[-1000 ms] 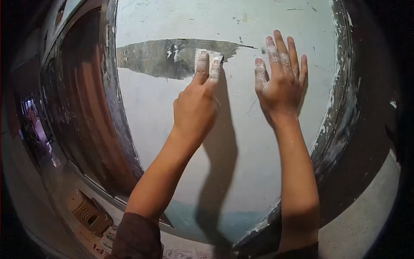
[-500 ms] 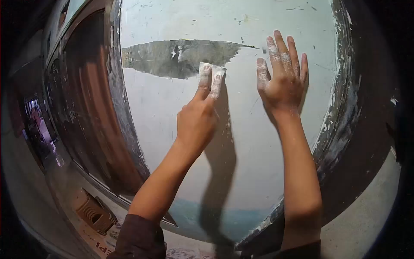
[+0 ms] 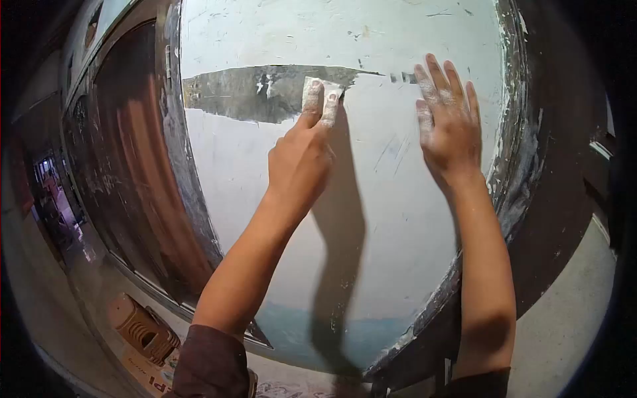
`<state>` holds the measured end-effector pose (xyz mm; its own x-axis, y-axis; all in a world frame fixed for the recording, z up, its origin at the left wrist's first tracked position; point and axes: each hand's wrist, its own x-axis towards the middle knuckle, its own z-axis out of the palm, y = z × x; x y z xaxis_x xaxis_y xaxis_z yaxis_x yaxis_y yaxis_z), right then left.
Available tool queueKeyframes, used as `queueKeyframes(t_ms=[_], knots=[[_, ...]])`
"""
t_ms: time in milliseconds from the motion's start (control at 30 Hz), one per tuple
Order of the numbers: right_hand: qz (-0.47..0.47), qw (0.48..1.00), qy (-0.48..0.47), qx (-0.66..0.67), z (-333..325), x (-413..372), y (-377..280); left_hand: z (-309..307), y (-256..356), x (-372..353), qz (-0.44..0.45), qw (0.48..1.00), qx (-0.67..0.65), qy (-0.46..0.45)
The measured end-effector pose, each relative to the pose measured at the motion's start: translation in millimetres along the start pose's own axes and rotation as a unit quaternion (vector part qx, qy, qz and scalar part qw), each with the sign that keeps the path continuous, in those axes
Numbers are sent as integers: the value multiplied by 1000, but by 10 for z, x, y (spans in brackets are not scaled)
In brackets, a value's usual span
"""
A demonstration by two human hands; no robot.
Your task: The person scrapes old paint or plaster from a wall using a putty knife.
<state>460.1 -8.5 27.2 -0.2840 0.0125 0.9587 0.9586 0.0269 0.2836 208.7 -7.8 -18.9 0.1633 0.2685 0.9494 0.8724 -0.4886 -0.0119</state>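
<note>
A pale wall panel (image 3: pixel 265 172) stands in front of me, with a long dark grey bare patch (image 3: pixel 232 89) across its upper part. My left hand (image 3: pixel 302 149) is closed on a flat, whitish putty knife (image 3: pixel 310 89), two dusty fingers stretched along its blade. The blade lies over the right part of the patch, and the handle is hidden in the palm. Farther right, my right hand (image 3: pixel 453 126) rests with spread fingers on the panel, white powder on the fingers and thumb. Small dark spots (image 3: pixel 406 77) show just left of its fingertips.
A worn dark frame (image 3: pixel 192 159) with flaking paint borders the panel. To the left is a brown wooden door (image 3: pixel 139 159). A brown plastic stool (image 3: pixel 142 328) and a printed carton (image 3: pixel 142 371) are on the floor at lower left.
My left hand has moved the putty knife slightly upward over the patch. The right hand has shifted to the right along the panel, showing the dark spots more fully.
</note>
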Motion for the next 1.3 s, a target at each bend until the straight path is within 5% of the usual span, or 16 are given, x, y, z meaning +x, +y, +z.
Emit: queueKeyframes(t_ms=[233,433,533,700,833,1000,1233,1300], knots=[[28,999,19,-7,37,-45,2,152,-13,-86,22,998,-9,53],[19,999,24,9,32,-54,14,42,90,-51,-52,998,-4,-25],[23,999,23,6,14,-34,15,120,83,-50,9,997,-22,69],[26,999,22,24,11,-47,26,54,74,92,-3,1000,10,6],[26,999,27,22,9,-56,21,140,47,-8,43,995,2,88],[21,999,28,26,10,-57,45,111,155,202,-14,999,25,19],[30,999,23,18,-26,-75,3,78,190,180,23,998,22,61],[26,999,28,28,-25,-64,17,0,272,248,-45,999,15,-19]])
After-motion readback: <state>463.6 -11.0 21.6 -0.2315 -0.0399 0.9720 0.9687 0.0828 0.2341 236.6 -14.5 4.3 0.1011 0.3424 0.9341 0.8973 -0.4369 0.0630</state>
